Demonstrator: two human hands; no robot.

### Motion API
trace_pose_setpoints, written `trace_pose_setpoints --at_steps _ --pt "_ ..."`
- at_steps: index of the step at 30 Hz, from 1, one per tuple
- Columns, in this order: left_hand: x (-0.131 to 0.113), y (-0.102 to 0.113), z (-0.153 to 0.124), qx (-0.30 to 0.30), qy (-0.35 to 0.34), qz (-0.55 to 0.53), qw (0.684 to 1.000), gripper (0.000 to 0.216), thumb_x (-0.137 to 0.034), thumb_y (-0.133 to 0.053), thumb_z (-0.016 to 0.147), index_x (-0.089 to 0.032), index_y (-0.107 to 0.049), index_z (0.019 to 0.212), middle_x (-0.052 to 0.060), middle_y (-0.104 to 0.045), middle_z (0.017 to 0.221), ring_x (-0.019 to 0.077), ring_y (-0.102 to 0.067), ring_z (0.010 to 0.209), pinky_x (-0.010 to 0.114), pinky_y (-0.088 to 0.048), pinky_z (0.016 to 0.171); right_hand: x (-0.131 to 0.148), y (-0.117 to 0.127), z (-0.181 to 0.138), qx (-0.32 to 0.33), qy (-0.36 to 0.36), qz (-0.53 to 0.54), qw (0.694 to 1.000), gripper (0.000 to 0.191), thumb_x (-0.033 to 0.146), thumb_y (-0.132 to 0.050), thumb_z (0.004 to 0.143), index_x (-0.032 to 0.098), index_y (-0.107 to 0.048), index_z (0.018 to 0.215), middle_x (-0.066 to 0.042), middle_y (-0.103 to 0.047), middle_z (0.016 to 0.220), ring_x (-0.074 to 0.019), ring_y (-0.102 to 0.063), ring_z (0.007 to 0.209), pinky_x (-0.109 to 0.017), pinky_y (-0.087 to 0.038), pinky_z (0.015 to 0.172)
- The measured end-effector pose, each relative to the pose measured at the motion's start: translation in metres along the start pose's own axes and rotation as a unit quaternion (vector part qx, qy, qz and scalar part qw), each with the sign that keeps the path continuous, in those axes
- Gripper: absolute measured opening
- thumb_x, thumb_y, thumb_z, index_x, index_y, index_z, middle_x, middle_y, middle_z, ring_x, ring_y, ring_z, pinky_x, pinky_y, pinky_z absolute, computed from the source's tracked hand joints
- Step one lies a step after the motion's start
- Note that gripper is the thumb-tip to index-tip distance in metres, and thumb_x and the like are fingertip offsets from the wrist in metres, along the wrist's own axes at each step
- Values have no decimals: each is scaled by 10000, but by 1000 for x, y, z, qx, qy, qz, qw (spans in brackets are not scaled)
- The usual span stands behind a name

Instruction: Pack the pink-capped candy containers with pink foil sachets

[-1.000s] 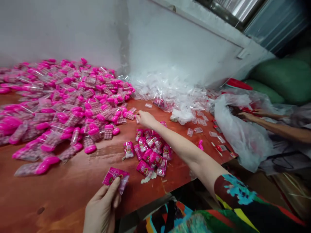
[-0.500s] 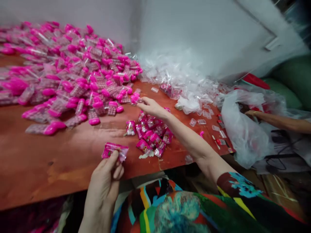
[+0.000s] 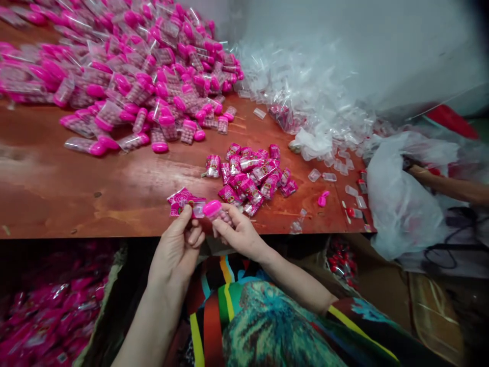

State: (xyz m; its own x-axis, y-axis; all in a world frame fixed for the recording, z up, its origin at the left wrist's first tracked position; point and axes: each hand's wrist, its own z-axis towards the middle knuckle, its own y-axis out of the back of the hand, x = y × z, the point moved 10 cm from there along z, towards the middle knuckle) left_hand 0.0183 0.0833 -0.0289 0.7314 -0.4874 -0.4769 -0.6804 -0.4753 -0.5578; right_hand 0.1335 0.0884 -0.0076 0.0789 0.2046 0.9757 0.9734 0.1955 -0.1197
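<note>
My left hand (image 3: 179, 251) pinches a small pink printed packet (image 3: 182, 200) at the near edge of the red-brown table (image 3: 76, 193). Right beside it, my right hand (image 3: 237, 232) is closed on a little clear capsule with a pink cap (image 3: 214, 210), its tip close to the packet's clear end. Just beyond both hands lies a small heap of the same pink packets (image 3: 250, 176). A big pile of pink-capped capsules (image 3: 126, 76) covers the far left of the table.
A mound of clear plastic bags (image 3: 305, 86) lies at the back against the wall. Another person's forearm (image 3: 446, 186) reaches into a white plastic bag (image 3: 405, 204) at the right. Loose clear pieces and a pink cap (image 3: 323, 198) are scattered nearby. Below the table's left edge sits a container of pink packets (image 3: 42, 321).
My right hand has come back from the capsule pile to the near edge, now carrying a pink-capped capsule, and met my left hand. The view has tilted downward.
</note>
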Motion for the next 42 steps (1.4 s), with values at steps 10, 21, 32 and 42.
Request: trace_pose_setpoints --at_steps 10,21,32,42 --pt "11 -14 -9 18 -30 58 998 248 -192 -754 786 -159 -527 691 -59 -496 543 23 -310 356 187 -254 372 -7 28 -14 -41 7 9 999 377 430 -615 933 207 -521 1221 52 -552 704 -81 -466 530 -212 -367 481" --pt "21 -13 -7 -3 -22 66 998 257 -227 -708 871 -162 -541 687 -67 -464 490 34 -313 366 189 -293 395 -5 35 -19 -65 11 8 998 342 424 -604 928 208 -527 1183 44 -537 718 -94 -491 570 -224 -367 499" --pt "23 -18 -3 45 -34 113 992 329 -380 -818 745 -159 -577 705 -58 -484 495 47 -344 377 182 -326 395 -15 28 -23 -21 -13 0 1000 512 397 -614 935 175 -434 1361 34 -536 800 -88 -505 634 -235 -445 611" --pt "51 -21 -6 109 34 170 979 429 -486 -825 718 -170 -585 555 -21 -446 434 95 -437 447 211 -410 476 -14 17 -31 40 -32 -10 999 651 385 -592 977 233 -289 1533 53 -519 737 -85 -489 603 -224 -438 587"
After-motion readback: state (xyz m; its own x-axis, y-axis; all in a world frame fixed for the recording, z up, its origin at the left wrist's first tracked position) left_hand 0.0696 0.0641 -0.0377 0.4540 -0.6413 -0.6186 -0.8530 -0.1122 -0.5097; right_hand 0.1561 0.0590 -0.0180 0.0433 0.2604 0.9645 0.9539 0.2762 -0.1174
